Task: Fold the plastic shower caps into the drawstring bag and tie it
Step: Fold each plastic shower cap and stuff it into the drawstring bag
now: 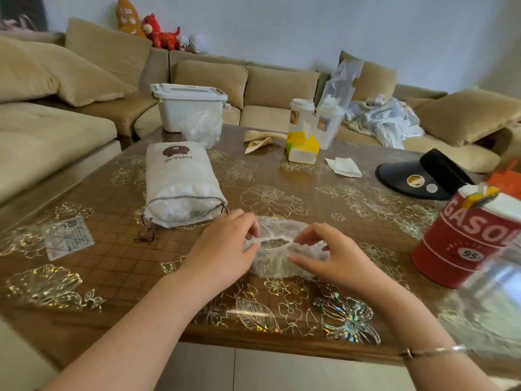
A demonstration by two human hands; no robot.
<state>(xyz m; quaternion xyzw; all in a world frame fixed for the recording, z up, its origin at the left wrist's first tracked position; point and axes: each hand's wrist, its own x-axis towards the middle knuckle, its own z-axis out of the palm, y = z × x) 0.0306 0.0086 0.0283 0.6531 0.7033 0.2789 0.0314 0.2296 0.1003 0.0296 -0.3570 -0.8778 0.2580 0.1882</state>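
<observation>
Right now we hold one clear shower cap (pixel 277 249) flat on the worktop (pixel 282 193), near the front edge. Our left hand (pixel 225 246) pinches its stretchy rim, and our right hand (pixel 329 255) pinches the rim on the other side, so each grip is narrow. Our hands hide part of the cap. The drawstring bag (pixel 180 182) lies just behind, to the left, mouth open toward us, with white stuff inside that we cannot make out. The red tin (pixel 465 238) is cut off at the right.

Soft daylight, glare on the table (pixel 282 176), edges warped, perhaps motion-blurred.
</observation>
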